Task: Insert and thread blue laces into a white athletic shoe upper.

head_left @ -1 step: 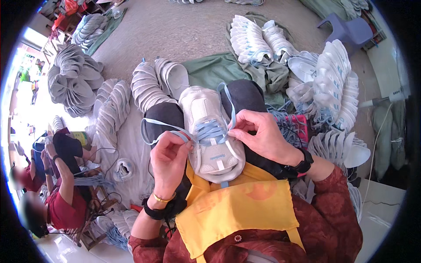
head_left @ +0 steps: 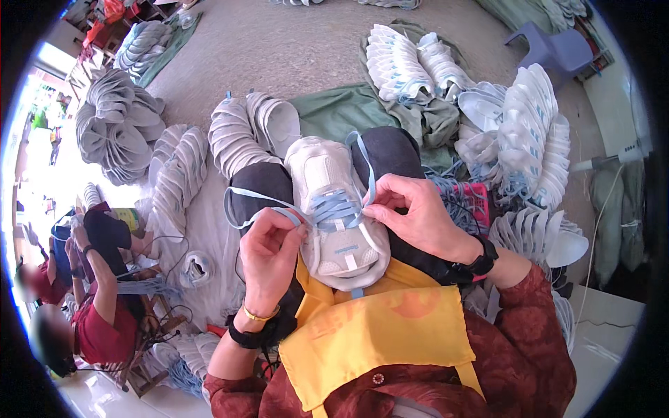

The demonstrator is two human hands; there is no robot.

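Note:
A white shoe upper [head_left: 323, 164] lies between my knees, its toe pointing away and its tongue toward me. Light blue shoelace [head_left: 334, 207] crosses its front in several rows. My left hand [head_left: 270, 249] pinches the lace at the left eyelet edge, and a loose loop of it hangs out over my left knee. At the right eyelet edge, my right hand [head_left: 412, 212] has thumb and forefinger closed on the lace, whose other loop rises beside my right knee. The exact fingertip grip on each side is partly hidden.
Stacked white uppers [head_left: 519, 132] stand at the right, with more stacks [head_left: 240, 139] beyond my left knee. A pink basket [head_left: 475, 202] holding laces is by my right knee. Two people in red sit at the left. A purple stool [head_left: 550, 45] stands far right.

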